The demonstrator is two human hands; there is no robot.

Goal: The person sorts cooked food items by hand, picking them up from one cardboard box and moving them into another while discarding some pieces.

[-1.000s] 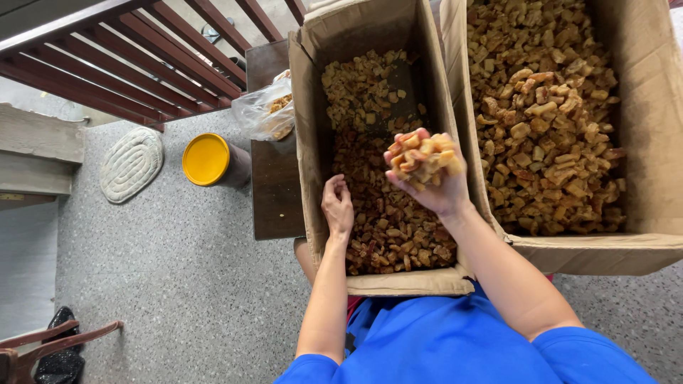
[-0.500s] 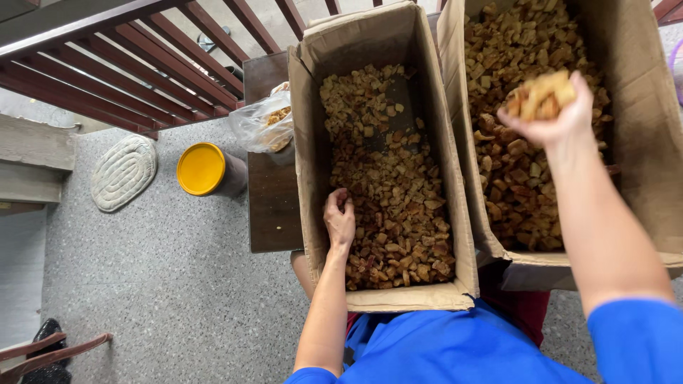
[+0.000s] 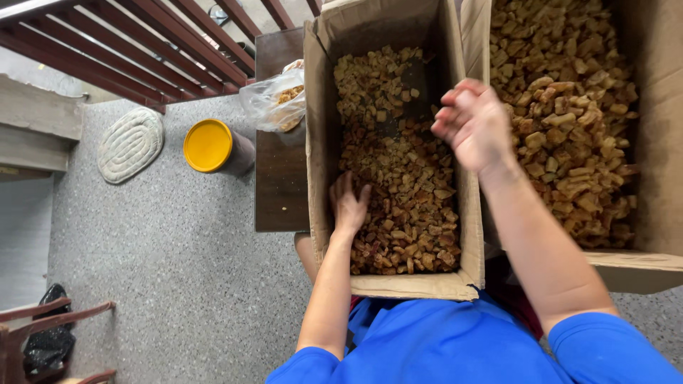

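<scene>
since half a second ago, the right hand (image 3: 475, 125) has swung back from over the right-hand box (image 3: 658, 149), where it held a clump of fried pieces, and now hangs above the wall between the two cartons, loosely curled, blurred and holding nothing. the left hand (image 3: 348, 205) has stayed down inside the narrow cardboard box (image 3: 316, 135), near its left wall and toward the near end, fingers spread and pressed into the golden-brown fried pieces (image 3: 398, 185); whether it grips any cannot be told. those pieces fill the narrow box along its length, with a dark bare patch toward the far end. the right-hand box is heaped with larger, paler pieces (image 3: 562, 107). just left of the narrow box stands a dark wooden stool (image 3: 281, 192) with a clear plastic bag (image 3: 274, 99) of pieces at its far edge. a yellow-lidded tub (image 3: 210, 146) and an oval mat (image 3: 129, 144) lie on the speckled floor (image 3: 163, 270).
</scene>
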